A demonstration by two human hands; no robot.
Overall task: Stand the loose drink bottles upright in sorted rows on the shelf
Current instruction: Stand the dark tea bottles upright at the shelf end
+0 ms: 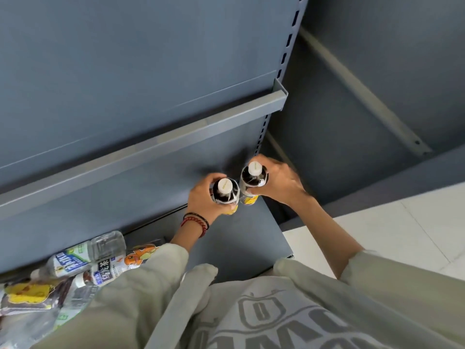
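Note:
Two dark tea bottles with white caps and yellow label bottoms stand upright side by side at the right end of the grey lower shelf (241, 238). My left hand (203, 197) grips the left tea bottle (225, 191) around its shoulder. My right hand (279, 180) holds the right tea bottle (253, 176), which stands slightly farther back, near the slotted upright. A heap of loose bottles (83, 263) lies on its side at the shelf's left, including clear water bottles and tea bottles with orange and yellow cartoon labels.
An upper grey shelf (141, 157) overhangs the lower one, its front lip running diagonally. The slotted upright post (289, 46) marks the shelf's right end. Beyond it lies a neighbouring dark shelf bay and white tiled floor (392, 230). My pale sleeves fill the bottom.

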